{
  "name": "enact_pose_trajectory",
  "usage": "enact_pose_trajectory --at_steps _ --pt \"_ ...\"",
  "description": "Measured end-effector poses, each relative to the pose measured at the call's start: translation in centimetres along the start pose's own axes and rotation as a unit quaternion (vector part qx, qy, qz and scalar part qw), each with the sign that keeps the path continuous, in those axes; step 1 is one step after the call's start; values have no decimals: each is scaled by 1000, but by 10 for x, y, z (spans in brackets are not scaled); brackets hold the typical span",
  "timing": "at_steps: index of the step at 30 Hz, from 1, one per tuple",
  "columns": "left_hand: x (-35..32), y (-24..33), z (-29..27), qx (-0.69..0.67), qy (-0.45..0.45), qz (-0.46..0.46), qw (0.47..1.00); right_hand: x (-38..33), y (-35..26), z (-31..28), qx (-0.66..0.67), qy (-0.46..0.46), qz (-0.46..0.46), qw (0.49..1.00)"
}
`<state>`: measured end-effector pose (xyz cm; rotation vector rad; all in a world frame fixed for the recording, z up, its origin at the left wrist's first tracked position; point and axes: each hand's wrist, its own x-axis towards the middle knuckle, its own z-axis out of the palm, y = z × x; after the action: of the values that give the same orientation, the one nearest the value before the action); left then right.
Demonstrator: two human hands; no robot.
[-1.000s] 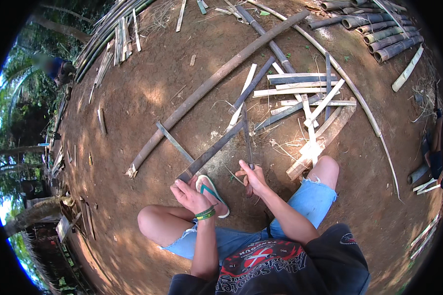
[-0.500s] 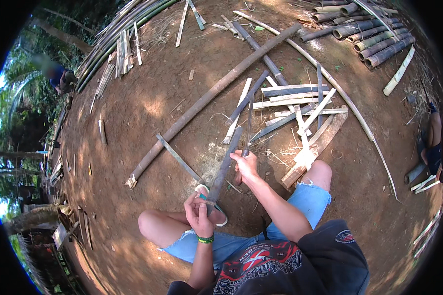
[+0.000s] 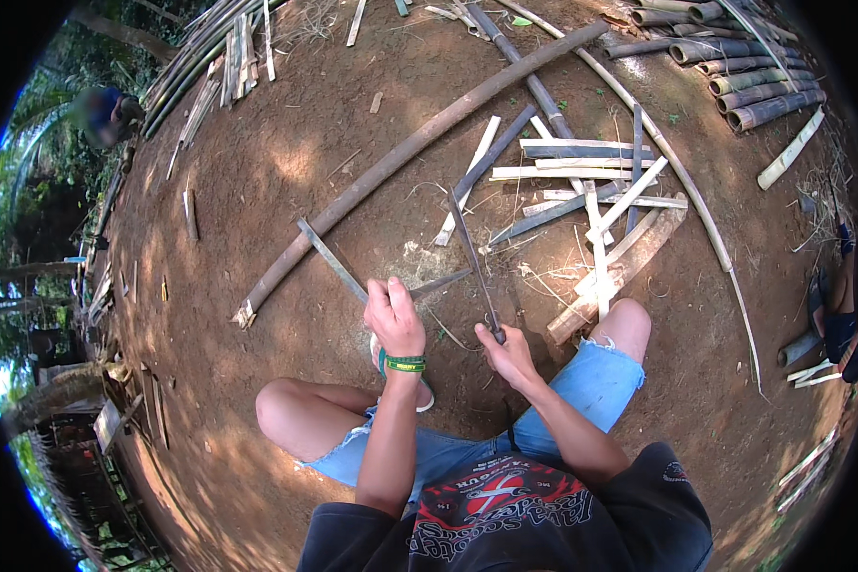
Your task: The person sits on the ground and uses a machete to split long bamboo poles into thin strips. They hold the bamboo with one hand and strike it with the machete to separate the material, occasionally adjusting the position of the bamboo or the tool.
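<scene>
My two hands are apart from each other, each closed on its own thing. My left hand [image 3: 397, 317] is curled around a dark bamboo strip [image 3: 440, 282], in front of my left foot, whose sandal [image 3: 426, 397] shows just below. The strip's long axis runs nearly sideways, its free end pointing away to my right and slightly forward; the near end is hidden by my fingers. My right hand [image 3: 510, 357] grips the handle of a long knife [image 3: 472, 253]. The blade points forward, leaning a little left, so it stands across the strip's line. The strip's tip reaches the blade in view, though I cannot tell whether they touch. A thin greenish slat [image 3: 332, 257] slants from over the long bamboo pole [image 3: 419, 148] back toward my left hand, where its lower end is hidden. Ahead to my right, pale split slats [image 3: 591, 173] lie crossed on the bare ground [image 3: 286, 362].
</scene>
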<state>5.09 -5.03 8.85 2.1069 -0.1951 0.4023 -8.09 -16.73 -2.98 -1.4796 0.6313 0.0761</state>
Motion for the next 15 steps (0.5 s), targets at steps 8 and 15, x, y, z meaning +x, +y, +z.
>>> enact_pose_trajectory --at_steps 8,15 --pt "-8 0 -1 68 6 26 997 -30 -84 16 72 -92 -59 991" --pt "-12 -2 -5 66 5 16 998 -14 -56 23 -27 -89 -14 996"
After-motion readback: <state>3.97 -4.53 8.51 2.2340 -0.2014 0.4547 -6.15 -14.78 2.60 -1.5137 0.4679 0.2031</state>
